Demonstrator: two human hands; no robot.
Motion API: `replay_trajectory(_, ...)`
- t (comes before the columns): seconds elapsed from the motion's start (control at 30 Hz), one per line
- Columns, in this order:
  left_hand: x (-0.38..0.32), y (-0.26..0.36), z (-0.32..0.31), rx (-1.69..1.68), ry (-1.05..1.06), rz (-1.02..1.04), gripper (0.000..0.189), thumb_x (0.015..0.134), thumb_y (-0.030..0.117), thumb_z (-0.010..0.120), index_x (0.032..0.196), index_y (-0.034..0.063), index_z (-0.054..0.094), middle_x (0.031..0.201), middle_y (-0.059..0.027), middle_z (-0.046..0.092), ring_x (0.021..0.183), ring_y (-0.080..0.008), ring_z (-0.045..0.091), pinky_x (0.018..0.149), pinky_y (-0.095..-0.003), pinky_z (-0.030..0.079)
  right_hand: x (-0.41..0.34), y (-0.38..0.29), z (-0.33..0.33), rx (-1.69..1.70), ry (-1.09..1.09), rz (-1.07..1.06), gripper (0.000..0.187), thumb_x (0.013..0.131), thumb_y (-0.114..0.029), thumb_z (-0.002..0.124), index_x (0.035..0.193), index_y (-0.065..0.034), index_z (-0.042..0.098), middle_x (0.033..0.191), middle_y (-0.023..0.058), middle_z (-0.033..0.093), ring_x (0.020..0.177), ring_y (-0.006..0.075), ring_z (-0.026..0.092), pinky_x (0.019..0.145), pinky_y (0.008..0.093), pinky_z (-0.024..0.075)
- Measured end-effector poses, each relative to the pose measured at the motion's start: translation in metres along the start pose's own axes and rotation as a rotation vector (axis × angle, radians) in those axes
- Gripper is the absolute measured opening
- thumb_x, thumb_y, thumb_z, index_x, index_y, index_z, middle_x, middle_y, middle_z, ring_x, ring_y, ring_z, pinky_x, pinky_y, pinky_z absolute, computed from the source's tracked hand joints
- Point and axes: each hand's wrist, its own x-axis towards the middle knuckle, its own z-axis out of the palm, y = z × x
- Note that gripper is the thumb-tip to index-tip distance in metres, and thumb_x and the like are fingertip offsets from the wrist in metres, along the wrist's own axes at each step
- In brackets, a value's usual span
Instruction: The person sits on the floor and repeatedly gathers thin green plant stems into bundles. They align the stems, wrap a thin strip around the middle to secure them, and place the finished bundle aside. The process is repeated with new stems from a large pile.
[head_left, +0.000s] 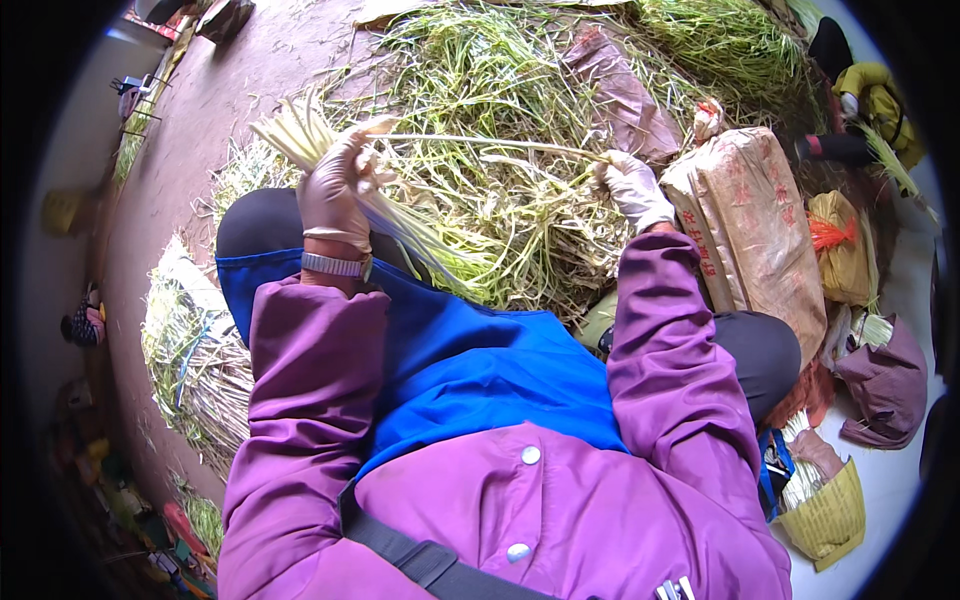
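My left hand (335, 180), in a thin translucent glove, grips a bundle of long pale stalks (300, 139). The bundle's cut-looking ends fan out to the upper left, and its green leafy part (442, 255) hangs over my blue apron (487, 375). One thin stalk (487, 141) stretches nearly level from the left hand across to my right hand (634, 187), also gloved. The right fingertips pinch its far end. Below both hands lies a heap of loose green and yellowed leaves (525, 202).
A large tan sack bearing writing (757, 217) stands right of my right hand. A bound sheaf of stalks (199, 352) lies at the left. Further right are a yellow bag (825, 517), a purple cloth bundle (885, 382) and another person (877, 105). More greens (720, 52) lie beyond.
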Motion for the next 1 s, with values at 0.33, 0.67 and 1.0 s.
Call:
replay_trajectory(0.33,0.027,0.015,-0.037,-0.299,-0.013,-0.035,0.016,0.092,0.016,0.055,0.098,0.0014,0.058,0.066,0.0032,0.046,0.055,-0.0072,0.042,0.057,-0.0304,0.047,0.019,0.237,-0.080,0.771,0.234,0.488,0.026,0.090,-0.024,0.048,0.083,-0.0065,0.066,0.061,0.0035,0.059,0.047,0.0153,0.051,0.045,0.0292,0.0410)
replay_trajectory(0.67,0.009,0.003,-0.007,-0.391,-0.092,-0.140,0.015,0.091,0.020,0.057,0.095,0.0049,0.055,0.061,0.0027,0.049,0.044,-0.0078,0.041,0.057,-0.0300,0.043,-0.017,0.014,0.038,-0.464,-0.408,0.196,0.057,0.081,-0.034,0.064,0.126,-0.0027,0.050,0.119,0.0147,0.058,0.108,0.0257,0.056,0.094,0.0339,0.0432)
replay_trajectory(1.0,-0.030,-0.027,0.025,-0.096,-0.407,-0.430,0.030,0.092,0.026,0.052,0.102,-0.0020,0.059,0.085,-0.0058,0.064,0.051,-0.0063,0.046,0.051,-0.0227,0.047,-0.034,-0.128,0.061,1.292,-0.372,-0.094,0.052,0.091,-0.040,0.052,0.126,-0.0020,0.047,0.120,0.0174,0.057,0.103,0.0248,0.059,0.091,0.0395,0.0440)
